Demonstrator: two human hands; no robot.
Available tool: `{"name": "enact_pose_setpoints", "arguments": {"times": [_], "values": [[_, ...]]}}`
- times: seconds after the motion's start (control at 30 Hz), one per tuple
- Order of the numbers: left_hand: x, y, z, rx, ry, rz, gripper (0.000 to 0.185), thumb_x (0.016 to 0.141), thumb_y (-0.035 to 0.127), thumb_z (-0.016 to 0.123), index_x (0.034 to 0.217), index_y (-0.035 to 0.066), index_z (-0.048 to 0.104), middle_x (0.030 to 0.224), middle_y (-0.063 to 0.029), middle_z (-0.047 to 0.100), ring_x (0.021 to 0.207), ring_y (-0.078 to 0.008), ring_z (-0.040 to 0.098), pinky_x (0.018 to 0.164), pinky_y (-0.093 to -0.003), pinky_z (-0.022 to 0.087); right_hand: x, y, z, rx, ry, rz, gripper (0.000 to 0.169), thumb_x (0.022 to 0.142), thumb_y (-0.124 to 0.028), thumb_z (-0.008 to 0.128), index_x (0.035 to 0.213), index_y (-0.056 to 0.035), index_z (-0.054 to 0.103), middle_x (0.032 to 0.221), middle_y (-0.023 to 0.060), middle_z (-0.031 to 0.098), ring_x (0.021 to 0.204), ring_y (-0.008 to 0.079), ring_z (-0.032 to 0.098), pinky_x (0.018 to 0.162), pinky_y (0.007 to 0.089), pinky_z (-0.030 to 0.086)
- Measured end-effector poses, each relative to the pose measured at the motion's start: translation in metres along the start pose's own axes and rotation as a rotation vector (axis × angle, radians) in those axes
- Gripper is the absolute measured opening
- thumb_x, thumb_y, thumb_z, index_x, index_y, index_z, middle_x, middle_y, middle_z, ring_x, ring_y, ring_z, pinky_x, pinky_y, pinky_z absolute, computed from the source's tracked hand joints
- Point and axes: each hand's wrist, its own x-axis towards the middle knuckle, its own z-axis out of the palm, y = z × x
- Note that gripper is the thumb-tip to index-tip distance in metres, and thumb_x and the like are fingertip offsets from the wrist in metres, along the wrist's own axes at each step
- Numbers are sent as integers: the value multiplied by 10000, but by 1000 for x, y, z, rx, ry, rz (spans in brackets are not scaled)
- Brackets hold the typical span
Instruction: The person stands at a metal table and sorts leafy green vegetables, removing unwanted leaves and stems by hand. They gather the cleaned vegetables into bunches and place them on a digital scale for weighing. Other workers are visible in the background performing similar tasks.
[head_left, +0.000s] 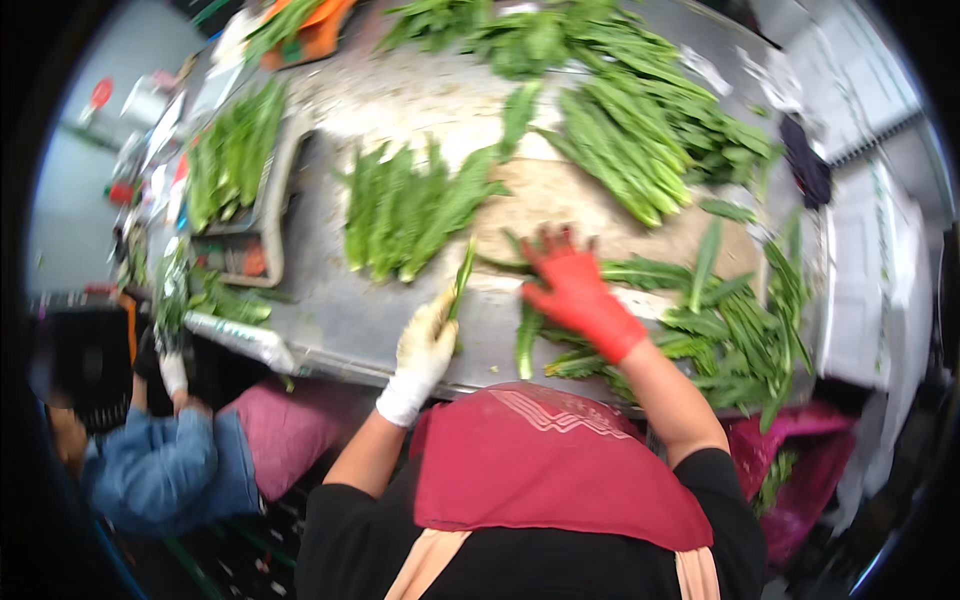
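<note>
My left hand (426, 346), in a white glove, grips a long narrow green leaf (464, 274) that points up and away from me. In a red glove, my right hand (574, 289) is spread, its fingers apart over a leaf lying at the near edge of a brown board or sheet (540, 199). Whether the fingertips touch that leaf is blurred. Just beyond my left hand lie bundled long leafy greens (401, 214), stem ends towards me. A larger bundle (626, 150) rests on the far right of the brown surface. Loose leaves (727, 330) are heaped right of my right hand.
The metal table (330, 300) carries a grey plastic crate (277, 225) with greens (236, 154) at left. More greens (525, 37) pile at the back, near an orange container (311, 34). A pink bin (802, 465) stands at lower right. Another person (165, 465) works at lower left.
</note>
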Motion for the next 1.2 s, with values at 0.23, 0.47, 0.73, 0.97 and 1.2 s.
{"name": "enact_pose_setpoints", "arguments": {"times": [0.23,0.47,0.73,0.97,1.2], "values": [[-1,53,64,-117,-689,-169,744,767,133,601,1378,6,196,813,-92,532,728,-195,557,669,-311,461,-86,-1,20,-70,31,-196,641,725,-387,582,1290,-139,409,1407,112,295,1283,362,280,1010,612,170],[22,99,145,-290,-1010,82,717,811,90,584,1398,22,177,915,-56,534,837,-118,524,773,-238,435,-133,91,-8,-374,218,123,286,769,-151,483,1034,-178,586,1130,11,566,1108,215,486,1004,525,278],[34,116,144,-336,-988,165,437,856,139,535,1281,82,453,1116,-102,573,982,-160,552,865,-268,423,-173,149,-53,134,569,443,358,754,-200,611,1085,-67,581,1150,132,564,1071,286,527,961,413,367],[35,109,116,-588,-836,-222,330,874,58,518,1190,-36,504,1165,-76,560,967,-91,535,842,-216,434,-232,303,-80,84,816,1083,656,761,-501,577,1180,0,517,1221,212,498,1157,329,458,980,366,348],[43,106,123,-304,-586,225,376,819,12,556,1194,14,522,1072,-116,593,898,-143,578,803,-252,454,-202,256,-88,455,468,814,758,739,-608,551,1205,-12,495,1197,240,508,1146,345,465,968,370,347]]}}
